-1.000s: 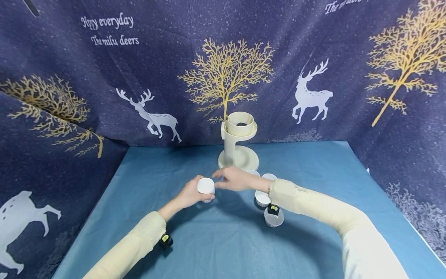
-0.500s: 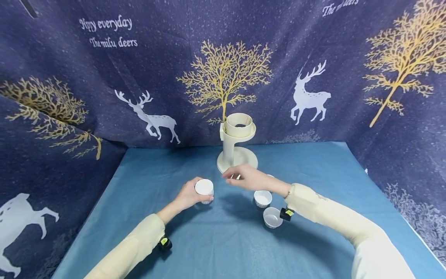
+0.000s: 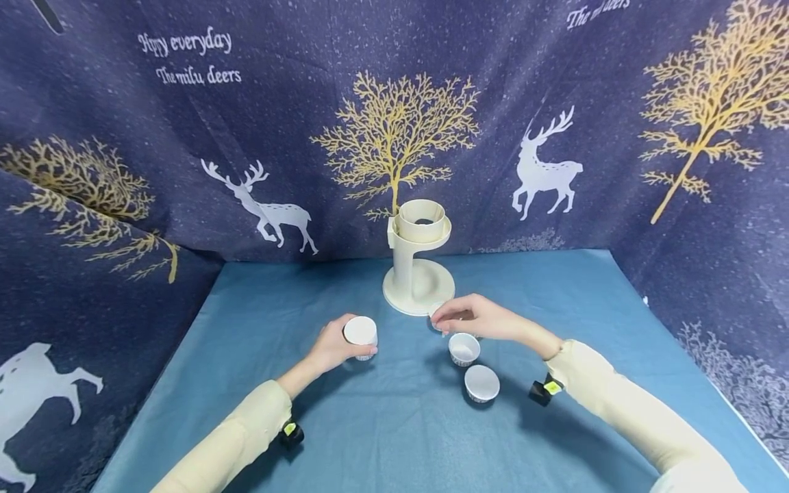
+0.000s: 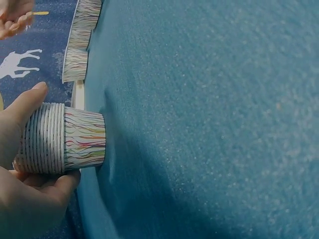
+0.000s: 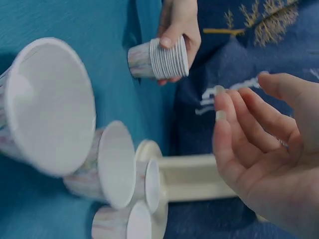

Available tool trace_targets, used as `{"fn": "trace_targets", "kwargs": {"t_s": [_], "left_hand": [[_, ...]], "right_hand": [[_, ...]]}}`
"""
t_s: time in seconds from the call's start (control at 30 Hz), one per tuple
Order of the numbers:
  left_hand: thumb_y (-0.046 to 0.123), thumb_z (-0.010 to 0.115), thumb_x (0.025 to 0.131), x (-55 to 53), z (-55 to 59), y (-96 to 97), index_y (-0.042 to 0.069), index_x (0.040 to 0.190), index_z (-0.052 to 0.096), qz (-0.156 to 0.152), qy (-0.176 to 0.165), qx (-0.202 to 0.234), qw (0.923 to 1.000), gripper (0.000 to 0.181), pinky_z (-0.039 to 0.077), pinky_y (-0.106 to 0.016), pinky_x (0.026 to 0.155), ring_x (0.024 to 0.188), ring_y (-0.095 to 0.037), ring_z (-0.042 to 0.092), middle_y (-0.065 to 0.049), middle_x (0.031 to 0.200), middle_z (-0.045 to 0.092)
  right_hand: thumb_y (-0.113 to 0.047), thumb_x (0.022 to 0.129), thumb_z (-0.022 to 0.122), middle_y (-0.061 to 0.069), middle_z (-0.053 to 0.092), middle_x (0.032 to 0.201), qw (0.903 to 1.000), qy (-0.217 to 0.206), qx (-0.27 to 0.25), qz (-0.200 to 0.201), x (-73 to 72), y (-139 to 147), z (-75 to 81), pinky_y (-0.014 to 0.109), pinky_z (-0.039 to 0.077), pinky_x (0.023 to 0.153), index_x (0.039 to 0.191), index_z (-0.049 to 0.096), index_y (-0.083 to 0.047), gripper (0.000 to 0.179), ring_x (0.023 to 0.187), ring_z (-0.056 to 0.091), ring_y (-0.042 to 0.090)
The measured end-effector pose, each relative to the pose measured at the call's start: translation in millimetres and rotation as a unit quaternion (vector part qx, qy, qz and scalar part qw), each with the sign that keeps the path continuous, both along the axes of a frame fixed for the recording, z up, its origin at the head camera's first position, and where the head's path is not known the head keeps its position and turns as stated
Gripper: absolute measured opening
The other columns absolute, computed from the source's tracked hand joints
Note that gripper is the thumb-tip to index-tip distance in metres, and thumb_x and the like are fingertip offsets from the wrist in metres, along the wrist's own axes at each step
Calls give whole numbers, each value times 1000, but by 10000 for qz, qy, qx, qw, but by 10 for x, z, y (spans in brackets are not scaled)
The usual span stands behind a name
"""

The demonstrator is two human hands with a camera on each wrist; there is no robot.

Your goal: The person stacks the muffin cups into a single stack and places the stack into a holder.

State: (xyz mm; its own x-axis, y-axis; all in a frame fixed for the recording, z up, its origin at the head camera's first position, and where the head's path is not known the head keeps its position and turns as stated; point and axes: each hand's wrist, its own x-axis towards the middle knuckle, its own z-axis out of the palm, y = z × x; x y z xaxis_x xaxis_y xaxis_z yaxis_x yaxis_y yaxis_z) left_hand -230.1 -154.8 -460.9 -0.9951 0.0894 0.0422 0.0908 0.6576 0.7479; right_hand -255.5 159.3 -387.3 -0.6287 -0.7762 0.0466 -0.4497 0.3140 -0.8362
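My left hand grips a stack of small paper baking cups, upright just above the blue cloth, thumb on one side and fingers on the other. The cups are white inside, with wavy coloured lines outside. My right hand hovers over the loose cups to the right, its fingers loosely curled with nothing between them in the right wrist view. Two single cups, a middle one and a nearer one, stand mouth up. Beyond them, another cup and a neighbouring cup are mostly hidden by the right hand in the head view.
Behind the cups stands a cream stand with a round base and a raised ring that carries a short, wide cylinder. A dark blue curtain printed with deer and trees hangs along the table's back and sides.
My right hand has moved away from the stack, rightward over the loose cups, uncovering the two nearer ones. The left hand keeps its grip on the stack, almost unmoved.
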Motion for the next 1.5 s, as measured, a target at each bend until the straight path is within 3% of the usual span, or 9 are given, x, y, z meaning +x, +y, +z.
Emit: {"fn": "trace_targets", "kwargs": {"t_s": [0.23,0.53,0.8,1.0,1.3,1.5], "left_hand": [[34,84,61,4,0,6,13,116,58,-19,-119,-30,9999,64,46,-39,79,97,-23,58,-7,108,64],[41,83,61,26,2,-1,11,114,57,-201,312,59,9993,66,46,-38,74,92,-24,58,-10,104,63],[38,83,62,-17,-28,-21,18,118,56,-193,-111,140,9997,66,47,-37,79,98,-22,58,-5,110,62],[38,83,62,1,-25,-25,18,118,56,-162,-87,63,9998,66,46,-36,78,98,-21,58,-5,109,62],[38,83,62,33,-25,-14,17,118,56,-140,-41,43,9999,65,46,-37,77,97,-22,58,-6,109,63],[37,83,61,19,-17,-15,16,117,57,-155,36,43,9999,66,46,-39,79,97,-23,58,-7,109,63]], "right_hand": [[-22,90,59,8,64,109,9997,-148,95,-196,45,309,-82,29,50,82,110,63,-12,23,99,61,34],[-15,83,67,25,59,111,9992,-391,-66,51,116,565,-209,32,52,80,116,56,6,41,96,60,34],[-14,78,71,24,61,107,9962,-764,344,254,167,757,-308,36,51,79,112,58,3,40,97,58,37],[-13,78,72,24,60,107,9939,-887,518,399,227,872,-350,35,51,79,110,58,3,39,96,58,38],[-7,78,70,25,57,113,9927,-963,370,625,362,926,-482,41,49,83,118,54,3,44,97,59,30],[-12,76,72,18,58,115,9947,-731,508,511,415,903,-544,36,50,82,119,55,-2,48,97,59,26]]}}
